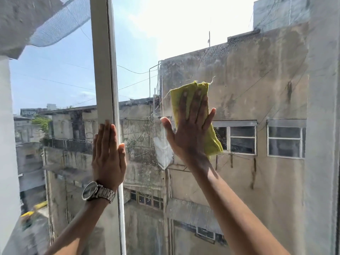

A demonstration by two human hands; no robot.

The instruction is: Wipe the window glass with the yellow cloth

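My right hand (189,129) lies flat with its fingers spread, pressing a folded yellow cloth (213,142) against the window glass (244,74) near the middle of the right pane. The cloth shows above my fingertips and below my little finger. The glass around it looks streaked and dusty. My left hand (108,155), with a metal watch (97,191) on the wrist, rests flat and empty on the white vertical window frame (104,80).
A left pane (55,74) lies beyond the frame, with a mesh screen (62,24) at the top left. A white wall edge (7,144) borders the far left. Weathered buildings and wires show outside through the glass.
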